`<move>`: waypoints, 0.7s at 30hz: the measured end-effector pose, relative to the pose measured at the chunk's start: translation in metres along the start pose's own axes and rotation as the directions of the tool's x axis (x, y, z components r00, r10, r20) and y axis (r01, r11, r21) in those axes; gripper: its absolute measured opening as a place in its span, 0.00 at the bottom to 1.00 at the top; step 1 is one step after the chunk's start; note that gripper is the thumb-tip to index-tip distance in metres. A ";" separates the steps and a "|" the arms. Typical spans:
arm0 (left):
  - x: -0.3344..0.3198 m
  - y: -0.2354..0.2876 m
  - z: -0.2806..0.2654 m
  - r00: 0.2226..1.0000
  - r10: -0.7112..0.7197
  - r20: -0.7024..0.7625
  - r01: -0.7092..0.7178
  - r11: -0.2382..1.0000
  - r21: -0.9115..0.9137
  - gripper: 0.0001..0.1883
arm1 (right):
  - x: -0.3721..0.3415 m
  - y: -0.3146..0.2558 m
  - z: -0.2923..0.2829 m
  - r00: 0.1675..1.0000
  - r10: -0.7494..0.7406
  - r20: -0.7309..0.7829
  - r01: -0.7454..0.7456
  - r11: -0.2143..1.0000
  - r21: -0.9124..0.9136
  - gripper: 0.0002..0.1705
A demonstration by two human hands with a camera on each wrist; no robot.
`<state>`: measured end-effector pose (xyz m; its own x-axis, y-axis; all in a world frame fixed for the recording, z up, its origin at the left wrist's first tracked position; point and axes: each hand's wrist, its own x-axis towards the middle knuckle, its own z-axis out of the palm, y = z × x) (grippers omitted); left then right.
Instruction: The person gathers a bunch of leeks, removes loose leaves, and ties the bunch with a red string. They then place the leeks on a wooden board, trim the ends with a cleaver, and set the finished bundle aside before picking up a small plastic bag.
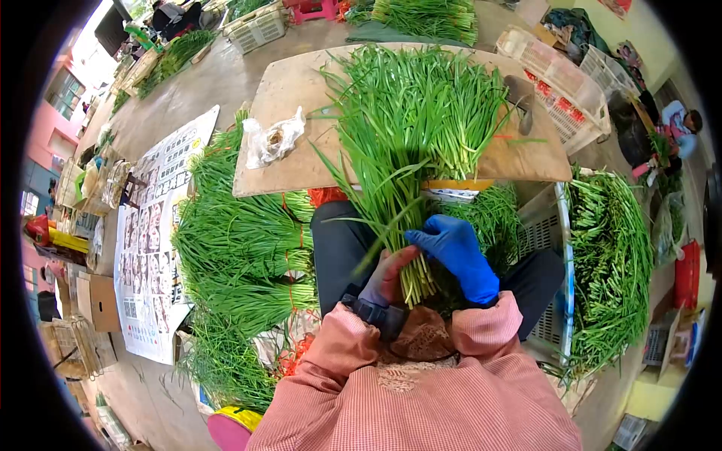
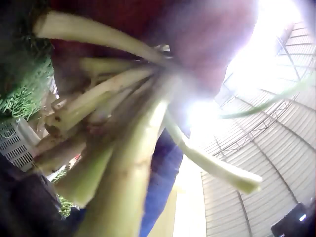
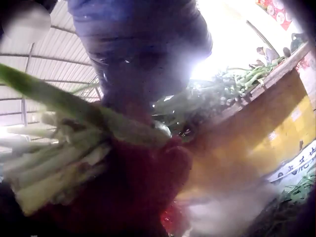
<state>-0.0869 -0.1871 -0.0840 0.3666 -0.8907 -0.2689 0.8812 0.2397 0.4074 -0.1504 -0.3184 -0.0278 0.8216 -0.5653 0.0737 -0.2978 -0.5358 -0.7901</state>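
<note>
Head view | bunch of chive-like greens (image 1: 397, 225): between both hands, inside left grip (image 1: 387, 278), which is wrapped round the stalks | long axis: leaves forward to the surface (image 1: 282, 94), stalk ends (image 1: 419, 289) back | right grip (image 1: 455, 252): gloved, at bunch's right side; cannot tell whether it pinches a stalk

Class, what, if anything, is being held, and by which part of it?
The left hand grips a bunch of long green leafy stalks around its lower stems, near the pale ends; whether the blue-gloved right hand also grips is unclear.
</note>
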 end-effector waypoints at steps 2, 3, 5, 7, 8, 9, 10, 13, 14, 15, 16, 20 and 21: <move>0.009 -0.007 -0.025 0.998 -0.068 0.012 0.068 0.998 0.005 0.20 | 0.002 -0.002 0.004 1.000 0.024 0.000 -0.024 0.999 0.020 0.13; 0.008 -0.005 -0.018 0.998 -0.061 0.013 0.061 0.998 -0.004 0.20 | 0.000 -0.002 0.004 1.000 -0.004 -0.020 0.006 0.995 0.098 0.13; 0.007 -0.006 -0.004 0.992 -0.108 -0.057 0.105 0.993 -0.051 0.18 | -0.004 0.005 0.003 0.998 0.036 0.051 -0.043 0.990 0.136 0.12; 0.007 0.003 0.009 0.987 -0.154 0.053 0.161 0.972 -0.169 0.10 | -0.010 -0.007 -0.002 0.983 0.172 0.062 -0.182 0.940 0.290 0.12; 0.011 0.004 0.002 0.988 -0.148 0.054 0.155 0.972 -0.178 0.10 | -0.015 -0.014 -0.005 0.947 0.309 0.089 -0.316 0.841 0.439 0.13; 0.018 0.004 -0.010 0.982 -0.183 0.054 0.190 0.968 -0.164 0.09 | -0.021 -0.017 -0.010 0.962 0.268 0.042 -0.259 0.862 0.436 0.11; 0.020 0.009 -0.010 0.974 -0.220 0.053 0.226 0.963 -0.148 0.09 | -0.025 -0.024 -0.017 0.963 0.266 0.048 -0.261 0.864 0.430 0.11; 0.023 0.007 -0.009 0.985 -0.173 0.027 0.172 0.935 -0.311 0.07 | -0.033 -0.035 -0.043 0.895 0.419 -0.155 -0.229 0.728 0.647 0.09; 0.024 0.006 -0.008 0.993 -0.112 0.044 0.119 0.956 -0.268 0.07 | -0.034 -0.028 -0.055 0.880 0.425 -0.213 -0.189 0.724 0.664 0.08; 0.025 0.006 -0.006 0.990 -0.061 0.124 0.093 0.957 -0.274 0.06 | -0.035 -0.011 -0.064 0.870 0.423 -0.253 -0.187 0.758 0.625 0.12; 0.025 0.007 -0.004 0.990 -0.064 0.129 0.097 0.956 -0.276 0.06 | -0.034 0.005 -0.075 0.878 0.439 -0.190 -0.316 0.830 0.460 0.15; 0.023 0.007 0.001 0.993 -0.068 0.100 0.094 0.952 -0.291 0.08 | -0.045 0.030 -0.058 0.814 0.580 0.044 -0.566 0.772 0.291 0.16; 0.023 0.007 0.004 0.990 -0.068 0.121 0.102 0.945 -0.312 0.10 | -0.048 0.026 -0.052 0.828 0.555 0.083 -0.553 0.782 0.286 0.15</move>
<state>-0.0738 -0.2071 -0.0840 0.2676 -0.9449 -0.1886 0.9630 0.2557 0.0852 -0.2231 -0.3377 -0.0198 0.5552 -0.7131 -0.4281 -0.5486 0.0729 -0.8329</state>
